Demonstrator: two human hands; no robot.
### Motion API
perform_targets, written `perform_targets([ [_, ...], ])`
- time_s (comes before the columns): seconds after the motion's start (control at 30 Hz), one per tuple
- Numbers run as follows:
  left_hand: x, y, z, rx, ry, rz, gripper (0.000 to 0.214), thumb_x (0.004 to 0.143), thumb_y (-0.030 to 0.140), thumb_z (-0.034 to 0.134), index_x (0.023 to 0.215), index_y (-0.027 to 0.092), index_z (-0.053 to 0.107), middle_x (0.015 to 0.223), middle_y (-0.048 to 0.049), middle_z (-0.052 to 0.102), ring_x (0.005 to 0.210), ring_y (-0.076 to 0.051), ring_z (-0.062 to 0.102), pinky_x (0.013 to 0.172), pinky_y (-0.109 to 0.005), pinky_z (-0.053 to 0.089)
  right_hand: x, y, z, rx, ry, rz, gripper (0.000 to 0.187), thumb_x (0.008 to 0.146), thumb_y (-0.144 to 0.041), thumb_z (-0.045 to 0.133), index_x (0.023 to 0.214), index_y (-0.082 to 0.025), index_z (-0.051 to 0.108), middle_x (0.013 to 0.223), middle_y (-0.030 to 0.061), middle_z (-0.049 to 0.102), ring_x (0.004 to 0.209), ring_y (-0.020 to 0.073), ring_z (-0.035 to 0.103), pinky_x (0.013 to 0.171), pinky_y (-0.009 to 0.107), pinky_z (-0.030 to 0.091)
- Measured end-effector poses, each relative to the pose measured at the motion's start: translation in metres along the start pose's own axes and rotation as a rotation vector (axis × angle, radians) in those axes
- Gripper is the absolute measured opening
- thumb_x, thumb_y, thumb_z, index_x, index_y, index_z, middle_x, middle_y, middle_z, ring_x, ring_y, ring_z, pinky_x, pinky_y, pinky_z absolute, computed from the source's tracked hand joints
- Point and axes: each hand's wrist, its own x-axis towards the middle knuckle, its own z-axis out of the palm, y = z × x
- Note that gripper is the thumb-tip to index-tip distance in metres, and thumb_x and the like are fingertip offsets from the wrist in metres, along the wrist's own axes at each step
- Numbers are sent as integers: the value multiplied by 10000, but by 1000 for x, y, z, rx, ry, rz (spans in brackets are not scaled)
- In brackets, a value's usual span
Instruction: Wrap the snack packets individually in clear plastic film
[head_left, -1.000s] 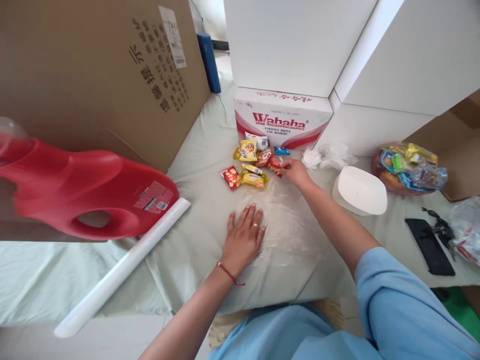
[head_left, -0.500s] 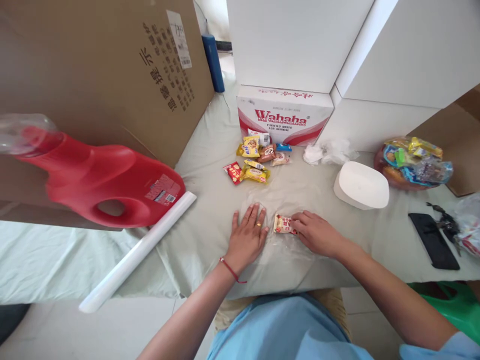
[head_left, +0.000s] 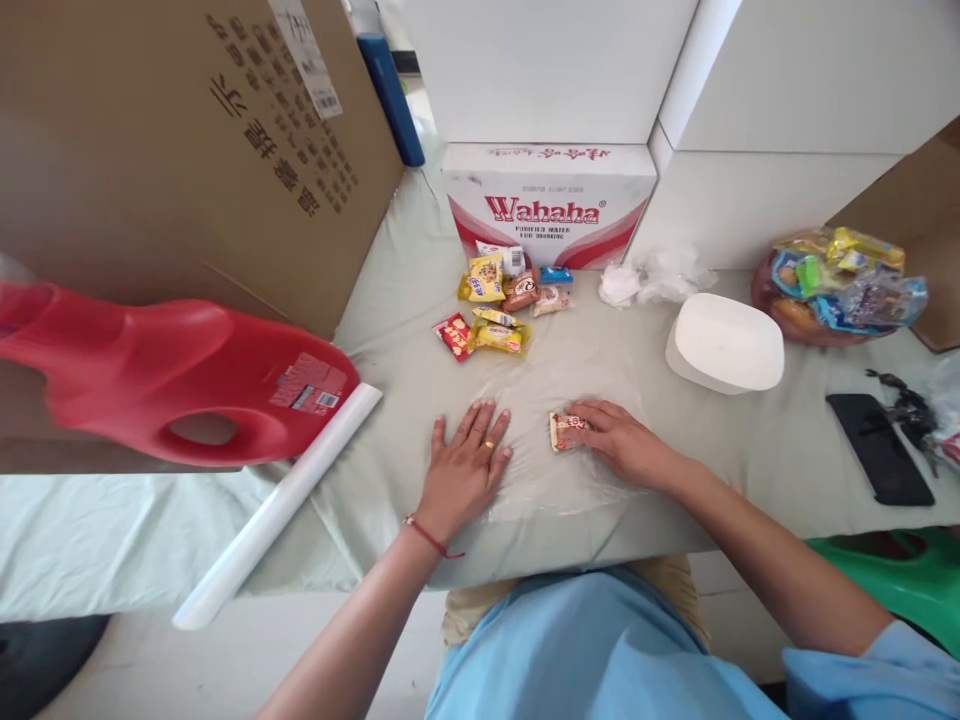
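A thin clear plastic sheet [head_left: 540,490] lies spread on the cloth in front of me. My left hand [head_left: 465,460] rests flat on its left part, fingers spread and holding nothing. On the sheet is a small cream-and-red snack packet [head_left: 566,430]. My right hand [head_left: 619,440] has its fingers and thumb on the packet's right end, which they cover. Beyond the hands sits a loose group of small snack packets, among them a red one [head_left: 454,336], a yellow one [head_left: 486,278] and a brown one [head_left: 520,291].
A white roll [head_left: 277,510] and a big red jug [head_left: 187,380] lie at left by a cardboard box [head_left: 187,180]. Behind the snacks stands a Wahaha carton [head_left: 551,205]. To the right are crumpled plastic [head_left: 667,270], a white container [head_left: 724,345], a snack-filled bowl [head_left: 832,290] and a phone [head_left: 877,450].
The plastic sheet lies flatter and more spread out. My left hand has slid left, away from the packet. My right hand stays at the packet, covering more of it. The view has shifted slightly.
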Motion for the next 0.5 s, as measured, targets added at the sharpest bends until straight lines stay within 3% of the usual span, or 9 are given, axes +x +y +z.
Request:
perform_targets([
  [0.17,-1,3,-1,-30,10,-24,551,1109,442,319,1640,319,399,1730,-53,346,1615,-275,323,1315,-663,138,23,6,-14,7,38,40,485,1016,-85,480,1379,-316,704,1451,110,654,1363,274,558,1161,528,464],
  [0.3,-1,2,-1,-74,15,-25,554,1108,469,327,1642,334,387,1731,-39,343,1618,-266,318,1321,-659,129,49,0,-19,9,-37,-45,369,986,-168,606,1308,-290,737,1520,122,599,1460,325,475,1187,590,423],
  [0.4,-1,1,-1,-95,21,-28,558,1101,466,357,1645,345,379,1726,-46,357,1614,-278,326,1324,-659,122,90,-16,-27,18,43,-54,262,1012,-229,589,1207,-223,764,1512,159,589,1419,323,500,1144,527,477],
  [0.5,-1,0,0,-110,28,-27,548,1098,448,372,1635,343,407,1708,-56,395,1607,-290,342,1324,-660,111,153,-38,-24,-77,44,-11,287,1062,-244,501,1175,-175,755,1259,171,720,1251,305,600,1081,487,510],
])
